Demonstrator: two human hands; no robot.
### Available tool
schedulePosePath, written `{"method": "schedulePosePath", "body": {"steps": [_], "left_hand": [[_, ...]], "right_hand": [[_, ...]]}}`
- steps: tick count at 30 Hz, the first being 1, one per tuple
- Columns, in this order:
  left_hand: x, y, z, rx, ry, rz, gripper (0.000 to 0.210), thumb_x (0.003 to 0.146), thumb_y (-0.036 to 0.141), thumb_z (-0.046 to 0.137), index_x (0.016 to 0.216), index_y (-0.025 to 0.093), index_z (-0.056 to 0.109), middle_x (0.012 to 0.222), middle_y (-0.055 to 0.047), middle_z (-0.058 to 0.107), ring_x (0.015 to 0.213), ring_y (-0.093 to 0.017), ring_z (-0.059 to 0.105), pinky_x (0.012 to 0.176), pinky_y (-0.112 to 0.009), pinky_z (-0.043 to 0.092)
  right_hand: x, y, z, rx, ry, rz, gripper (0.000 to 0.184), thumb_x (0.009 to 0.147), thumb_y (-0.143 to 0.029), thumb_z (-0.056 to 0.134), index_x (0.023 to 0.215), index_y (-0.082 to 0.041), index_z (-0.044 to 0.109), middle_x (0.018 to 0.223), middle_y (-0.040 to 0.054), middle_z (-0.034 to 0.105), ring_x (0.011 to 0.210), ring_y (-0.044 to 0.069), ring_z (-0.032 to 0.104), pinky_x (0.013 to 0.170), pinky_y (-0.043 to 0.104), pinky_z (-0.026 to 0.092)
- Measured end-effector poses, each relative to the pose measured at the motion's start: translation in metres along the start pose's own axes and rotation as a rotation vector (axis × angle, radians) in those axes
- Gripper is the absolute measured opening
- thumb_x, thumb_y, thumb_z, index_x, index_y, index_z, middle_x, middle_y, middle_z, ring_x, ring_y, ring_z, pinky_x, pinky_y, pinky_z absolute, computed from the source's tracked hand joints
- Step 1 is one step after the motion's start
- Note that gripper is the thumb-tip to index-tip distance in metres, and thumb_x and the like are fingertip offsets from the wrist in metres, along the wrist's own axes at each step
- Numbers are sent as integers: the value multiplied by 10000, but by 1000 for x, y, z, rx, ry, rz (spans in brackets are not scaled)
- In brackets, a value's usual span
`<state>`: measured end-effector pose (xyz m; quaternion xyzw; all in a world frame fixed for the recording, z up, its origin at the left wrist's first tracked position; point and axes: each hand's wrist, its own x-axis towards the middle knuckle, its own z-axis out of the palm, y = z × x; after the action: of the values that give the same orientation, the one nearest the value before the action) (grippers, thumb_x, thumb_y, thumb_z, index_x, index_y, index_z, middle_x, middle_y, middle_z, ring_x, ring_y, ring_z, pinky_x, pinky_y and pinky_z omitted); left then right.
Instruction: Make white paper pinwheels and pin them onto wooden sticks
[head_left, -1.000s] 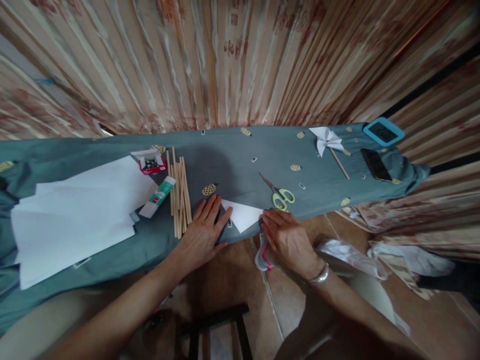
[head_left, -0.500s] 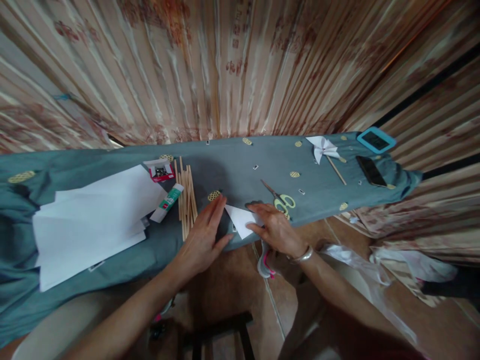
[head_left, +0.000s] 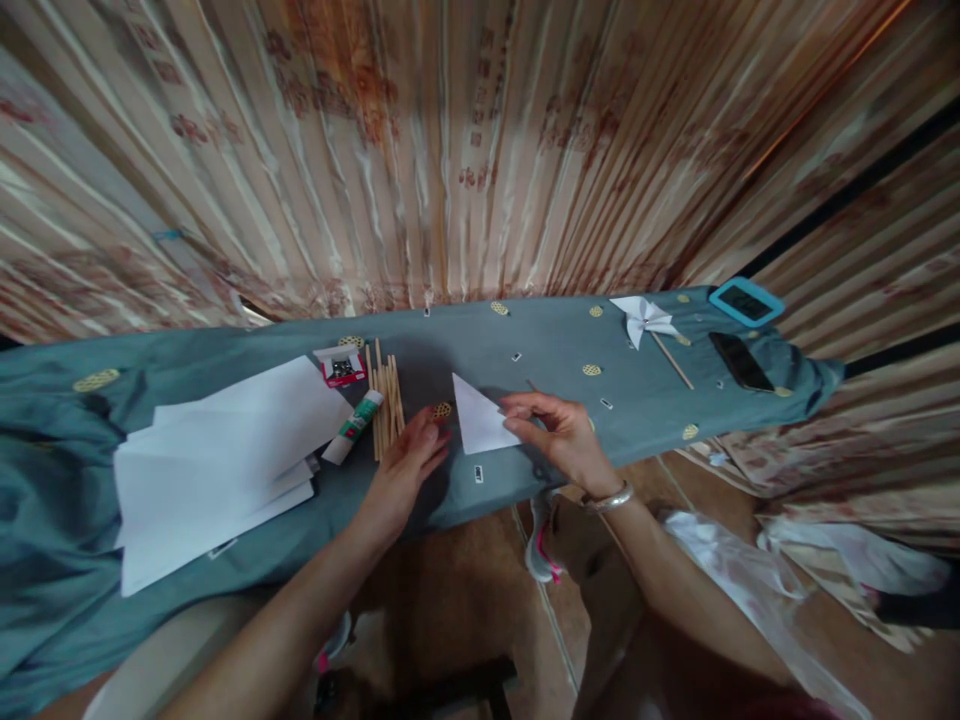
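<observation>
A white paper triangle (head_left: 484, 422) is pinched at its right corner between the thumb and fingers of my right hand (head_left: 559, 430). Its pointed tip faces away from me, over the cloth. To the left of the paper, my left hand (head_left: 411, 462) is off it, fingers apart and slightly bent, holding nothing. Just beyond that hand lies a bundle of wooden sticks (head_left: 386, 395). Scissors (head_left: 532, 386) are almost wholly hidden behind my right hand, with only a tip showing.
On the cloth-covered table (head_left: 465, 335), a glue stick (head_left: 355, 428), a small red box (head_left: 341, 366) and a stack of white paper (head_left: 217, 470) lie left. A paper pinwheel (head_left: 646, 320), a phone (head_left: 741, 362) and a blue-framed device (head_left: 746, 302) lie right. Curtains (head_left: 420, 150) hang behind.
My left hand has come away from the paper toward the left. The paper triangle has turned and shifted slightly away from me in my right hand, which now covers most of the scissors.
</observation>
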<state>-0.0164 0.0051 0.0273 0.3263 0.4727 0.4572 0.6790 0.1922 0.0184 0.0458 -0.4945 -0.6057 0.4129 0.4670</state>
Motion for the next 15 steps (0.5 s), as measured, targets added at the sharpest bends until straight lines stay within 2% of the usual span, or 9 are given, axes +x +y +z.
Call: {"method": "schedulePosePath", "body": {"steps": [4,7,10,12,15], "left_hand": [[0,7,3,-208,-158,-231,475,783,418,685,1138,111,612,1140,-182,691,966,-298,700,867,-405,549],[-2,7,5,-242,-175,-293,467,695,431,762,1023,109,674,994,-157,739,857,-281,724,758,-353,578],[-1,6,4,-159,-90,-190,453,547,360,858,902,116,718,882,-113,755,734,-234,718,690,-312,576],[3,6,0,-54,-15,-88,424,496,344,872,828,120,731,805,-85,754,665,-209,694,664,-305,564],[9,11,-7,92,59,37,370,493,353,860,755,127,733,760,-66,750,679,-209,674,670,-302,542]], "right_hand": [[6,-7,8,149,-15,16,217,701,-271,773,914,-239,751,797,-8,732,729,127,648,748,278,526],[4,-11,16,172,-55,32,216,692,-290,788,900,-241,755,789,-8,736,742,134,660,772,288,532],[3,-13,18,201,-75,82,225,699,-335,790,904,-248,758,826,5,750,783,154,675,786,303,533],[4,-11,17,240,-21,107,226,730,-385,764,916,-257,758,893,16,759,835,163,678,815,311,523],[8,-6,14,318,92,162,277,741,-446,746,948,-263,754,989,26,755,897,158,670,859,303,500]]}}
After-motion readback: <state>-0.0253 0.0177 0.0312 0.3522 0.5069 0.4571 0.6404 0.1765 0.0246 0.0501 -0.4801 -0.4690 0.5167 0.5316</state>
